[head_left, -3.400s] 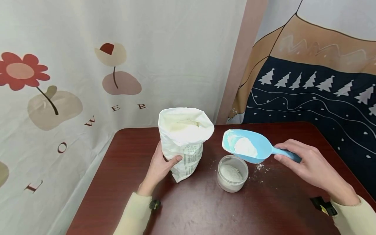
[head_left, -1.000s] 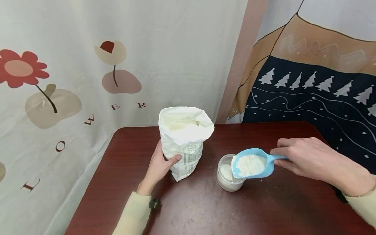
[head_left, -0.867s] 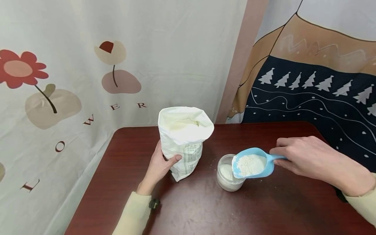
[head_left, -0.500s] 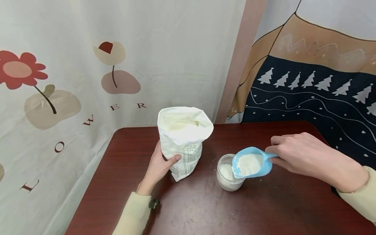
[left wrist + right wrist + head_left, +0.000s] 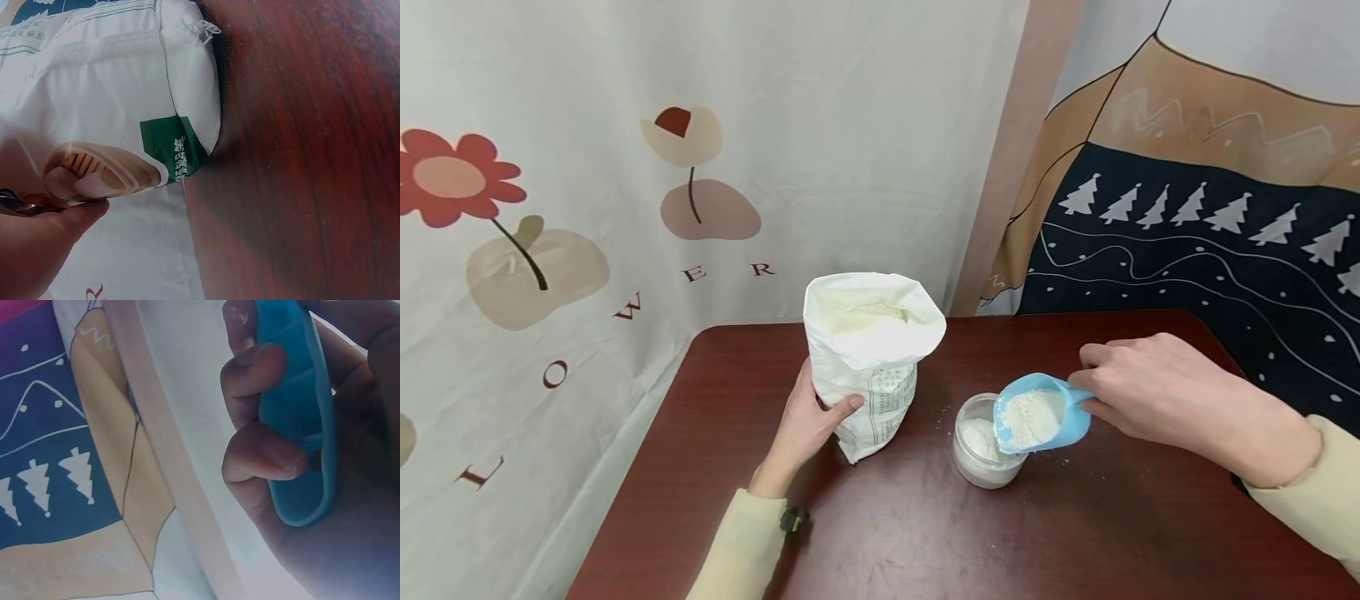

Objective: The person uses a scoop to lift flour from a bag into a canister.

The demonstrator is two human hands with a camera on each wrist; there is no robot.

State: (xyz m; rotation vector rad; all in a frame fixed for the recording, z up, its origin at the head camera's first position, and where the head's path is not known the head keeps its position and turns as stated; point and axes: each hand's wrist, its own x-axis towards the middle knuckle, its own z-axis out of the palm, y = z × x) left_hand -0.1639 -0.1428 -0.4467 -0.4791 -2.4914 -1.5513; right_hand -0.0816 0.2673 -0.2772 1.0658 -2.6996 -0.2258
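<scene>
My left hand (image 5: 805, 421) grips the lower left side of an upright white paper bag (image 5: 891, 392), thumb across its front. The bag's mouth gapes, showing white powder like flour inside. In the left wrist view the bag (image 5: 106, 87) carries a printed picture of steamed buns. My right hand (image 5: 1180, 404) holds a light blue scoop (image 5: 1078, 421) loaded with white powder, its lip over the right side of a clear round jar (image 5: 988, 477). White powder partly fills the jar. In the right wrist view, several fingers curl round the hollow scoop handle (image 5: 297, 412).
All this stands on a dark red-brown table (image 5: 910, 533). Specks of powder lie around the jar. A pale printed curtain (image 5: 865, 167) hangs behind, and a dark tree-patterned cloth (image 5: 1187, 258) hangs at the right.
Since the earliest frame the scoop has come down over the jar's edge. Over the last second my right hand has edged left and the scoop has tilted slightly. The left hand and bag stay put.
</scene>
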